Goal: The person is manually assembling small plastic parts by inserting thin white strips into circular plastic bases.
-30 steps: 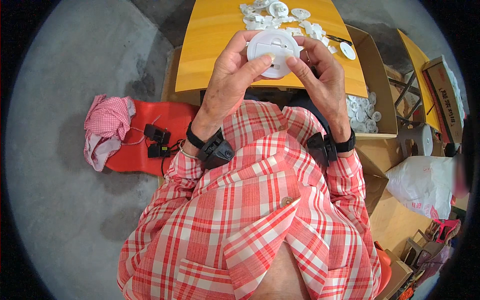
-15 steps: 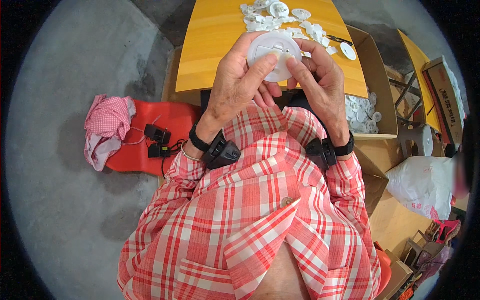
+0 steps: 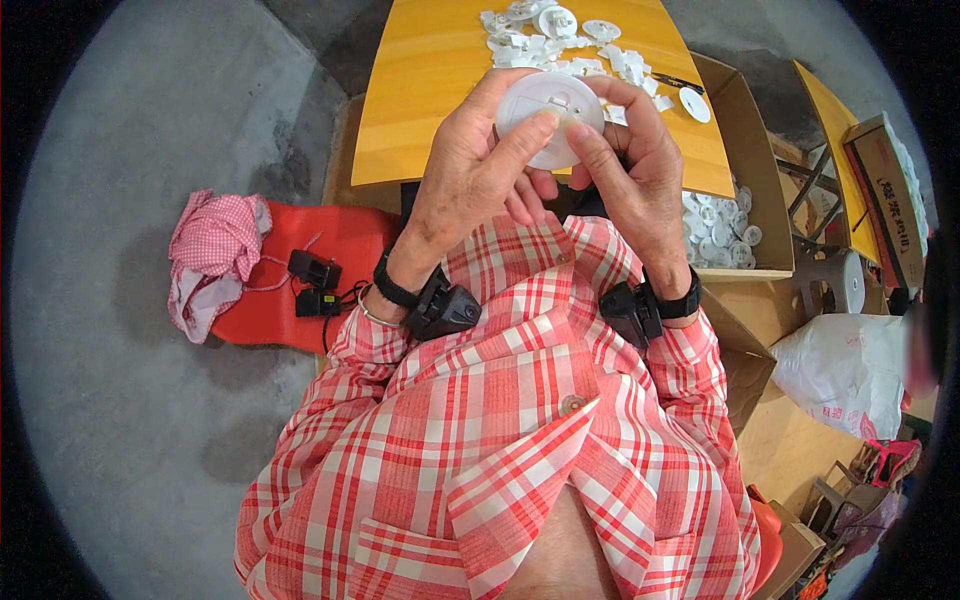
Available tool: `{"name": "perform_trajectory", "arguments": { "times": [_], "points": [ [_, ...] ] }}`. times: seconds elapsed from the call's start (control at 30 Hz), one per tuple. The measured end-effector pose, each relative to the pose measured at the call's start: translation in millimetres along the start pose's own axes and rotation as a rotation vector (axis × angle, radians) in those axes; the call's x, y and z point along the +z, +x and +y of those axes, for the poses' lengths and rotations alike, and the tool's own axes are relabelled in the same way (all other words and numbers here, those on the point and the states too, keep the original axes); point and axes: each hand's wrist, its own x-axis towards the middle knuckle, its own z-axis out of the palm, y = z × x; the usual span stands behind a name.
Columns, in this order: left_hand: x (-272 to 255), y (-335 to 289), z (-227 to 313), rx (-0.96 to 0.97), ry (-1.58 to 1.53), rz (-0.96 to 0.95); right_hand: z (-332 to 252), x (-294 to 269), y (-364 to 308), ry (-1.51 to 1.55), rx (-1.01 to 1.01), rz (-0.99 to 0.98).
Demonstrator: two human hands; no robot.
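Both hands hold one round white plastic disc (image 3: 555, 110) up in front of my chest, above the near edge of a yellow table (image 3: 420, 90). My left hand (image 3: 475, 180) wraps its left side, thumb pressed on the disc's face. My right hand (image 3: 630, 165) grips the right side, thumb also on the face. A black band with a small device sits on each wrist. Several small white plastic parts (image 3: 560, 40) lie scattered on the far part of the table.
A cardboard box (image 3: 745, 190) holding several white round parts stands right of the table. A red stool (image 3: 280, 300) on the left carries a pink checked cloth (image 3: 215, 255) and black adapters. A white sack (image 3: 845, 370) and more boxes sit at the right.
The disc has turned a little in my hands and both thumbs have shifted onto its face. My hands stay at the same height.
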Motion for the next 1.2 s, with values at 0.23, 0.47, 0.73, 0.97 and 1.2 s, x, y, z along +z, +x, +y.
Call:
{"name": "perform_trajectory", "arguments": {
  "times": [0.23, 0.47, 0.73, 0.97, 1.2],
  "points": [
    [-5.8, 3.2, -14.7, 0.065, -0.165, -0.049, 0.9, -4.8, -0.5, 0.042, -0.060, -0.080],
    [-4.2, 2.0, -11.2, 0.068, -0.138, 0.002, 1.6, -4.9, 0.7, -0.320, -0.232, -0.047],
    [-2.0, 0.1, -9.4, 0.075, -0.173, -0.017, 15.7, -10.9, 5.7, -0.458, -0.481, -0.082],
    [-1.9, 5.7, -13.2, 0.081, -0.221, 0.016, 13.4, -10.2, 5.4, -0.285, -0.300, -0.069],
    [-1.1, 4.6, -9.1, 0.071, -0.217, 0.045, 8.6, -10.8, 1.2, -0.128, -0.091, -0.084]
  ]
}}
